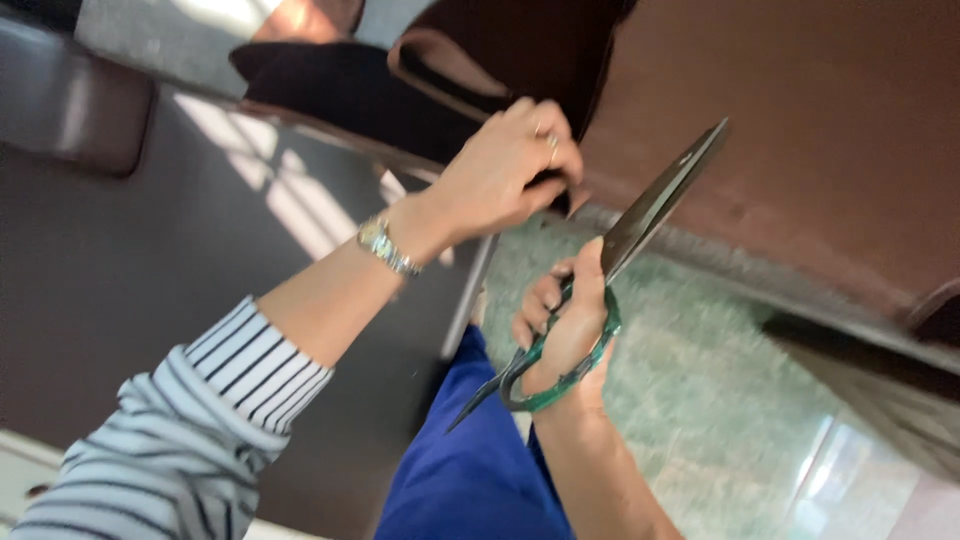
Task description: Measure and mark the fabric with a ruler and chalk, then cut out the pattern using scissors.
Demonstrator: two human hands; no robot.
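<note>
My right hand point(565, 325) grips a large pair of scissors point(650, 210) by its green handles, the dark blades closed and pointing up to the right. My left hand point(505, 175), with rings and a wristwatch, reaches forward and pinches the edge of a dark brown piece of material point(500, 50) near the table's edge. The left arm wears a striped sleeve. The scissors' tip is to the right of the left hand, apart from it.
A dark table top point(150, 260) fills the left side. A large brown sheet point(830, 130) covers the upper right. Green speckled floor point(700, 400) shows below, and my blue-clad leg point(470, 470) is at the bottom centre.
</note>
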